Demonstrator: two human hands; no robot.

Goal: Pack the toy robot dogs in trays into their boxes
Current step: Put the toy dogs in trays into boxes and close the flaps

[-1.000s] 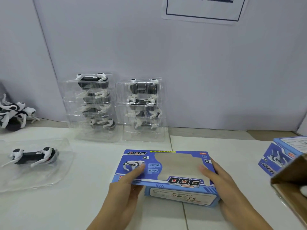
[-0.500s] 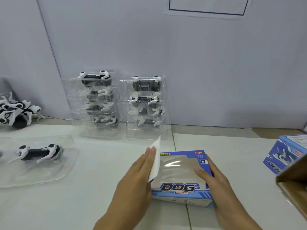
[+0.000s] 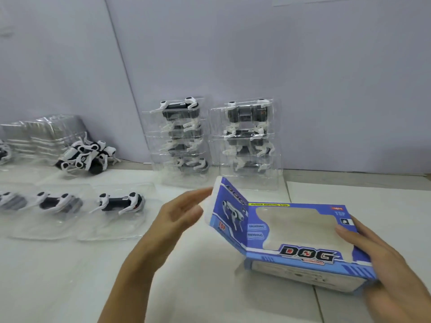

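Note:
A blue "DOG" window box (image 3: pixel 300 231) sits tilted on the white table, its left end flap (image 3: pixel 227 203) swung open and standing up. My left hand (image 3: pixel 179 213) is open, with straight fingertips touching the flap's outer edge. My right hand (image 3: pixel 382 259) grips the box's right end, fingers on top. A black-and-white toy robot dog (image 3: pixel 120 202) lies in a clear tray (image 3: pixel 112 229) left of my left hand. A second trayed dog (image 3: pixel 58 202) lies further left.
Two stacks of clear trays holding dogs, the left stack (image 3: pixel 184 141) and the right stack (image 3: pixel 247 138), lean against the back wall. A pile of loose dogs (image 3: pixel 86 157) and stacked clear trays (image 3: pixel 42 134) sit at the far left.
The box's left flap has swung fully open and outward, and my left hand has moved left with it. My right hand stays on the right end. The view has turned left.

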